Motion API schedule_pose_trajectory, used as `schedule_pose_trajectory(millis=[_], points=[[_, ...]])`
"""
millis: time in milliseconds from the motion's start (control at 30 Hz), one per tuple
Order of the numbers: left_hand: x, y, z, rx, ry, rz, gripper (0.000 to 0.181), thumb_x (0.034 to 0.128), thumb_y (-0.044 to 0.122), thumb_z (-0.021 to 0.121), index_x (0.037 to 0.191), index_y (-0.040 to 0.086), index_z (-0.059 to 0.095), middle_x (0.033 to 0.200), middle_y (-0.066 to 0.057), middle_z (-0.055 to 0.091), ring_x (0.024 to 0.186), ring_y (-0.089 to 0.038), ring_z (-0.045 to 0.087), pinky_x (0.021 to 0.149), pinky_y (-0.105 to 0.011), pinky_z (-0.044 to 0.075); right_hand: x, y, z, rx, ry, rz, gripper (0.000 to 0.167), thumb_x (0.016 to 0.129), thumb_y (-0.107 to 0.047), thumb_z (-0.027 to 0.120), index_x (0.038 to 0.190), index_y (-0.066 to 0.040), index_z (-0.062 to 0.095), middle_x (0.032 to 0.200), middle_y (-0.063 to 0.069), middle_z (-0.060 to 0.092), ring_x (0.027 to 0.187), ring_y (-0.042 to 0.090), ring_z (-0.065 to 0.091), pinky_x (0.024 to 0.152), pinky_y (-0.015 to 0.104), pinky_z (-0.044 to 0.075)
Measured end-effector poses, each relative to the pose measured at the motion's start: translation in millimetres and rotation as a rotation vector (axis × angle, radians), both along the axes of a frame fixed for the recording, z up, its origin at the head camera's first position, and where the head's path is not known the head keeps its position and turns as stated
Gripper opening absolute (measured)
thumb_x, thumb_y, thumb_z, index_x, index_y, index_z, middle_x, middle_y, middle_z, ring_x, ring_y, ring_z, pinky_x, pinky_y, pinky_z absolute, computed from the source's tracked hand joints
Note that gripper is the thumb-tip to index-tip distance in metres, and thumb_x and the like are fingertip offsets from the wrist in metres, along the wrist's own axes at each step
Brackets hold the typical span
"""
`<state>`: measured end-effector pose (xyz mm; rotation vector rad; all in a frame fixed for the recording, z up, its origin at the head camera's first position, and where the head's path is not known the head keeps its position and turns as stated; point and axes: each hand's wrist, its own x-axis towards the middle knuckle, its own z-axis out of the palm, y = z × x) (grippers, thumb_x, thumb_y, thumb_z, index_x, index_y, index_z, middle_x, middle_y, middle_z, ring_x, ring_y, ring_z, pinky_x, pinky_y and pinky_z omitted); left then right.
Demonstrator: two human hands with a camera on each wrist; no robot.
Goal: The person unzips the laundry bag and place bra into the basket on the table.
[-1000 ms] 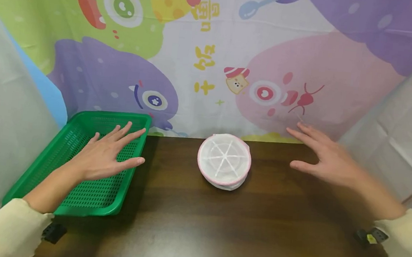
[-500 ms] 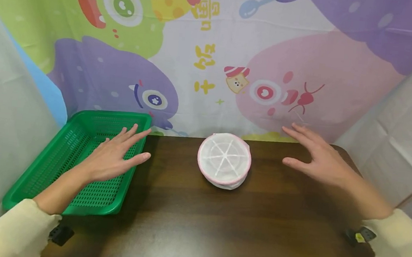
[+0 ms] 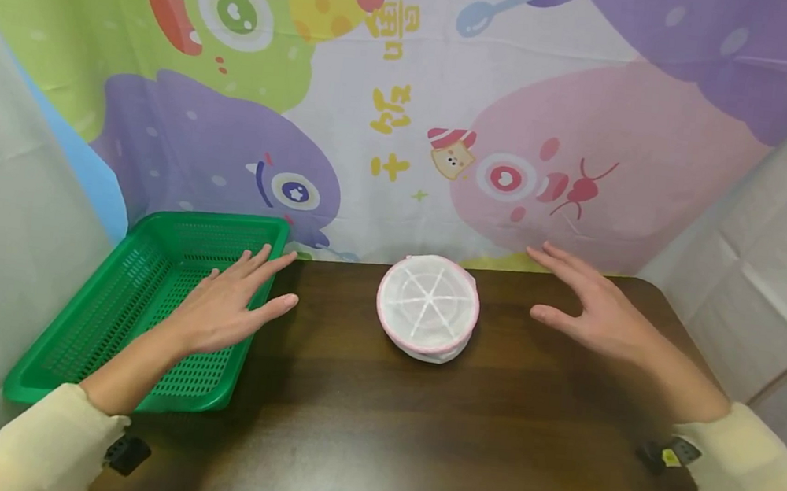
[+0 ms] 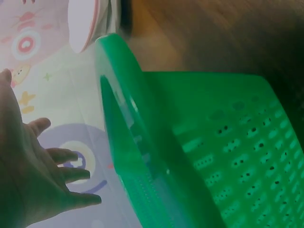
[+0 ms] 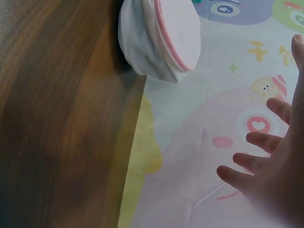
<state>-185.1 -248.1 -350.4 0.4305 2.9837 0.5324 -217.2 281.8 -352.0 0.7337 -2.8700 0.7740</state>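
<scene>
A round white mesh bag (image 3: 428,300) with a pink rim stands on the dark wooden table (image 3: 375,433), near its back edge. Over the right side of the green basket (image 3: 231,384) hovers the left hand (image 3: 227,308), fingers spread, holding nothing. The right hand (image 3: 597,308) is in the air to the right of the bag, its fingers apart and nothing in them. The left wrist view shows the left hand (image 4: 33,166) beside the basket's wall (image 4: 199,99). In the right wrist view the bag (image 5: 152,38) lies beyond the right hand (image 5: 270,161), not touched.
Behind the table hangs a cloth (image 3: 384,197) printed with cartoon monsters. Pale sheets cover the left side (image 3: 6,200) and the right side (image 3: 765,234). Each wrist carries a small black device, one at the left cuff (image 3: 127,455) and one at the right cuff (image 3: 685,451).
Both hands have moved inward: the left hand to the right across the basket, the right hand to the left. The bag and the basket have stayed in place.
</scene>
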Motion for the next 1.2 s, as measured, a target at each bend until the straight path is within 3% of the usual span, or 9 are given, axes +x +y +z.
schedule_pose_trajectory(millis=[200, 433, 767, 1000, 1200], points=[[-1.7, 5.8, -2.4, 0.020, 0.013, 0.027, 0.080, 0.1132, 0.070, 0.044, 0.180, 0.029, 0.028, 0.189, -0.022, 0.019, 0.174, -0.057, 0.019, 0.128, -0.091, 0.017, -0.2, -2, -2.4, -0.012, -0.011, -0.004, 0.084, 0.103, -0.039, 0.081, 0.176, -0.032, 0.040, 0.185, 0.016, 0.036, 0.170, 0.050, 0.034, 0.129, 0.082, 0.032], [-3.1, 14.9, -7.0, 0.024, 0.026, -0.030, 0.079, 0.1123, 0.068, 0.049, 0.179, 0.030, 0.030, 0.189, -0.018, 0.024, 0.172, -0.055, 0.026, 0.129, -0.090, 0.021, -1.7, -5, -7.0, -0.026, -0.017, 0.013, 0.085, 0.102, -0.039, 0.081, 0.176, -0.031, 0.039, 0.185, 0.014, 0.036, 0.172, 0.047, 0.032, 0.130, 0.081, 0.031], [-4.5, 19.7, -8.8, 0.017, 0.062, -0.053, 0.081, 0.1099, 0.064, 0.057, 0.178, 0.027, 0.034, 0.187, -0.020, 0.027, 0.172, -0.055, 0.028, 0.130, -0.085, 0.029, -5.3, -9, -13.8, -0.106, -0.014, 0.041, 0.085, 0.103, -0.032, 0.082, 0.176, -0.030, 0.039, 0.185, 0.013, 0.037, 0.170, 0.044, 0.036, 0.118, 0.067, 0.056], [-6.2, 24.3, -9.4, -0.006, 0.123, -0.077, 0.086, 0.1044, 0.057, 0.072, 0.177, 0.026, 0.038, 0.186, -0.022, 0.031, 0.172, -0.053, 0.030, 0.129, -0.086, 0.031, -3.2, -16, -18.5, -0.162, -0.011, 0.022, 0.087, 0.101, -0.029, 0.086, 0.175, -0.028, 0.042, 0.183, 0.013, 0.039, 0.169, 0.042, 0.039, 0.112, 0.062, 0.060], [-8.5, 28.2, -11.4, -0.004, 0.141, -0.084, 0.085, 0.1036, 0.055, 0.073, 0.176, 0.023, 0.040, 0.185, -0.023, 0.032, 0.172, -0.052, 0.030, 0.129, -0.085, 0.031, -2.6, -22, -24.4, -0.210, -0.002, 0.003, 0.088, 0.098, -0.025, 0.090, 0.173, -0.023, 0.046, 0.181, 0.016, 0.042, 0.167, 0.042, 0.042, 0.108, 0.058, 0.063]])
